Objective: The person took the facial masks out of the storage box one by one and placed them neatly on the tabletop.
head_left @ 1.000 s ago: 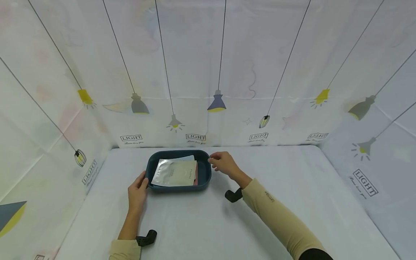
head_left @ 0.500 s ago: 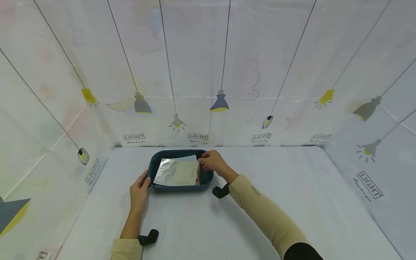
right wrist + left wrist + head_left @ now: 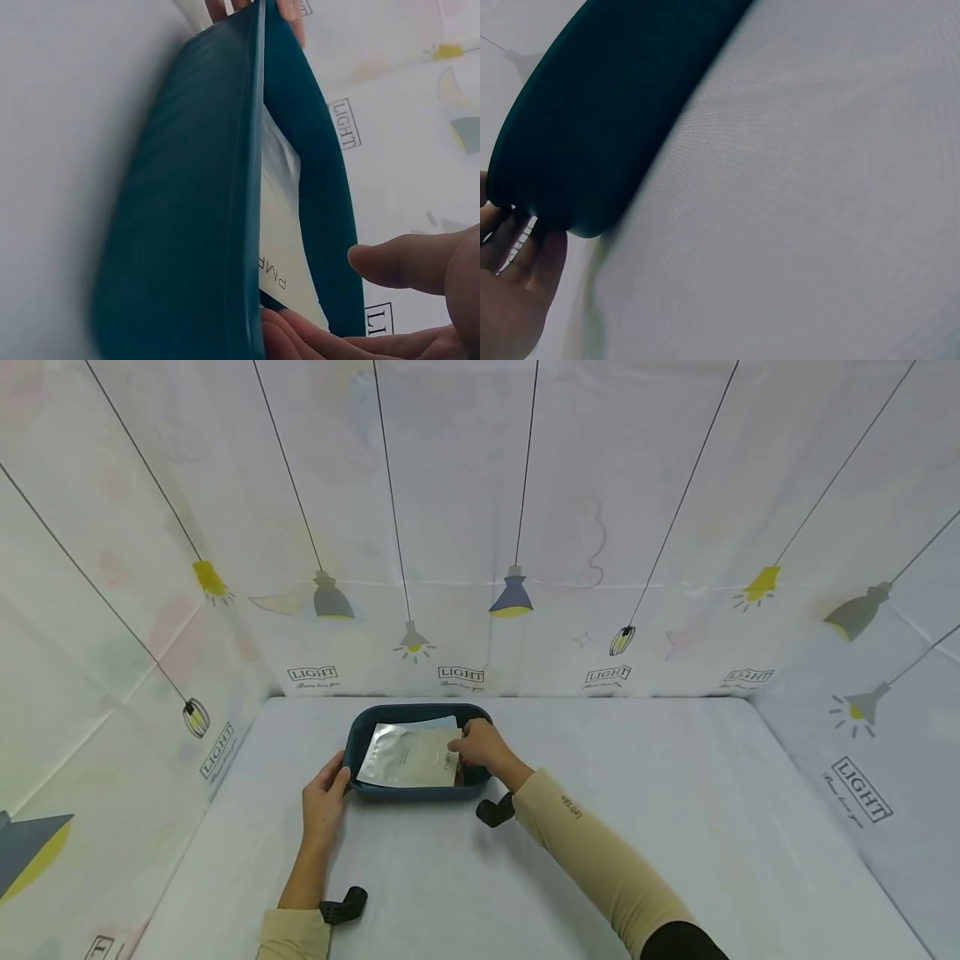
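Note:
A dark teal tray (image 3: pixel 420 793) stands towards the back of the white table with several flat packets in it. On top lies a silver-and-cream foil sachet (image 3: pixel 408 758); a pale blue packet (image 3: pixel 442 723) shows behind it. My left hand (image 3: pixel 324 806) grips the tray's left end, fingers (image 3: pixel 551 262) against the outer wall and thumb at the rim. Over the tray's right end, my right hand (image 3: pixel 486 750) reaches inside to the sachet's right edge. In the right wrist view its fingers (image 3: pixel 307 334) lie low inside the wall, the thumb (image 3: pixel 401 261) raised apart from them.
The white cloth-covered table (image 3: pixel 637 827) extends in front and to the right of the tray. A white curtain (image 3: pixel 562 527) printed with hanging lamps closes off the back and both sides. A black wrist camera mount (image 3: pixel 495 811) juts from the right wrist beside the tray.
My right hand has moved left from outside the tray's right rim and down into the tray, to the sachets' edge. My left hand keeps its hold. The view has shifted slightly.

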`<state>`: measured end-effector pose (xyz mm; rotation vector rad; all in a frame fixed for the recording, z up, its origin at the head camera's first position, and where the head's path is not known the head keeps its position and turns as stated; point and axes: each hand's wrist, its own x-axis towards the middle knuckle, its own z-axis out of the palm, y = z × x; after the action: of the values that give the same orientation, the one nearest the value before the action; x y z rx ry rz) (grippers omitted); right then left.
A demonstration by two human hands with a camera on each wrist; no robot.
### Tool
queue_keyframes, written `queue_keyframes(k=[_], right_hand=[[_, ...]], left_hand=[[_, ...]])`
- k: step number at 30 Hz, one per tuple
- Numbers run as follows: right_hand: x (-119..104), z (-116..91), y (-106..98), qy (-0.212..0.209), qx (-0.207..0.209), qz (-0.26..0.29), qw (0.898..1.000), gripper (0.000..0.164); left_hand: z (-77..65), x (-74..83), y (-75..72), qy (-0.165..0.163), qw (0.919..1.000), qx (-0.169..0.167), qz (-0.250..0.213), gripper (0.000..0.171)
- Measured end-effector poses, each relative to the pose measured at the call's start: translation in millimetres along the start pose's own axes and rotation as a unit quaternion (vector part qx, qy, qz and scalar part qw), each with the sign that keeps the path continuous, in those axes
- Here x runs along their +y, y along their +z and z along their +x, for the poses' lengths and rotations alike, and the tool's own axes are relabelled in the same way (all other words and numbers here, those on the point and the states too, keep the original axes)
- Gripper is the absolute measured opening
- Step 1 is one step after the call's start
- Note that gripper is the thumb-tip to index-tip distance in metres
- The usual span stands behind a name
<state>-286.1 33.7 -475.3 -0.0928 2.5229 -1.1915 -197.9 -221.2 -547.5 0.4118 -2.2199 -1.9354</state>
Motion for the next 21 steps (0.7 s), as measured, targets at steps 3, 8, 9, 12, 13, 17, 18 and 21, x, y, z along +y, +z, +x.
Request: queue_keyframes(k=[3, 8, 9, 12, 13, 17, 18, 21], right_hand=[[0, 1, 4, 0.004, 0.011, 0.015, 1.000, 0.027], [-2, 3, 12, 0.017, 0.052, 0.067, 0.996, 0.053], [-2, 3, 14, 0.020, 0.060, 0.085, 0.994, 0.054], [-4, 3, 20, 0.028, 0.082, 0.130, 0.988, 0.051], [-5, 3, 21, 0.028, 0.086, 0.134, 0.987, 0.048], [-7, 2, 26, 0.027, 0.077, 0.108, 0.991, 0.045], [-7, 2, 27, 0.024, 0.070, 0.098, 0.992, 0.046], [-8, 1, 28, 0.007, 0.056, 0.081, 0.995, 0.048]], left_hand=[[0.5, -0.7, -1.0, 0.002, 1.0000, -0.003, -0.004, 0.045], [1.2, -1.5, -2.0, 0.004, 0.9999, 0.003, -0.009, 0.045], [1.2, -1.4, -1.9, 0.004, 0.9999, 0.005, -0.014, 0.045], [1.1, -1.1, -0.8, 0.002, 0.9996, 0.006, -0.028, 0.045], [1.0, -0.9, -0.2, 0.002, 0.9995, 0.005, -0.030, 0.045], [0.1, -0.2, 1.6, 0.001, 0.9997, 0.004, -0.026, 0.045], [0.0, -0.1, 1.8, 0.001, 0.9997, 0.004, -0.025, 0.045], [-0.2, 0.4, 1.4, 0.002, 0.9997, 0.007, -0.022, 0.045]])
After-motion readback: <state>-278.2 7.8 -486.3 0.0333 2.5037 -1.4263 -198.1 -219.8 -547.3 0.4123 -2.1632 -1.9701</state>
